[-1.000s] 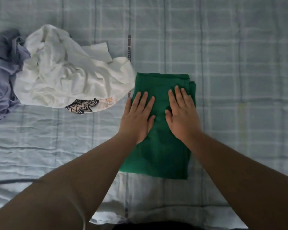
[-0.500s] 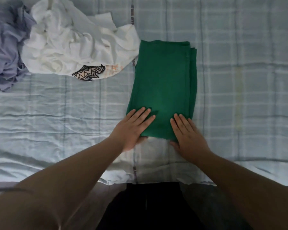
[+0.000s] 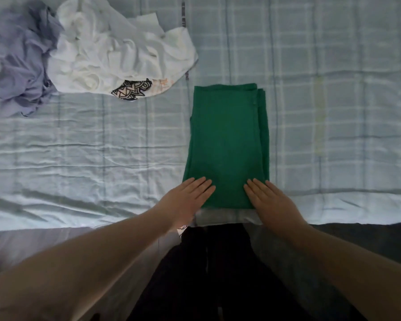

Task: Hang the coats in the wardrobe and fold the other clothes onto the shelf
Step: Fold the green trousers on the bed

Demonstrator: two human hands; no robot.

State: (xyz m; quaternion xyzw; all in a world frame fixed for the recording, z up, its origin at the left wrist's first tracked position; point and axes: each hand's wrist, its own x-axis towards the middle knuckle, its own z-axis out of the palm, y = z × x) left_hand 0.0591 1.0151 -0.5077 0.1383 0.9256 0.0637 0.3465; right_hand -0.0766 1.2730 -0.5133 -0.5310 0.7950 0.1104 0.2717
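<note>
Green garment [image 3: 225, 140] lies folded into a long narrow rectangle on the bed [image 3: 90, 147], long side running away from the person, layered edges showing along its right side & far right corner. Left hand [image 3: 185, 200] rests flat on the near left corner w/ fingers straight & close together, pointing up & to the right; it grips nothing, just lies on the cloth. Right hand [image 3: 271, 200] does the same on the near right corner, fingers straight, pointing up & to the left, nothing gripped. Both thumbs are out of sight, so can't tell if they're tucked under the near edge. That edge sits just short of the bed's edge, w/ a strip of pale sheet showing btw the hands. Sheet is pale blue-grey plaid, wrinkled on the left. Far left: crumpled white garment [image 3: 116, 47] w/ a black-patterned print [image 3: 131, 91] peeking from its near edge, touching a bunched lavender garment [image 3: 21, 66] on its left. Both are well apart from the hands; the white one is near the green piece's far left corner, not touching. Person's dark trousers [image 3: 213, 274] show below the bed edge.
</note>
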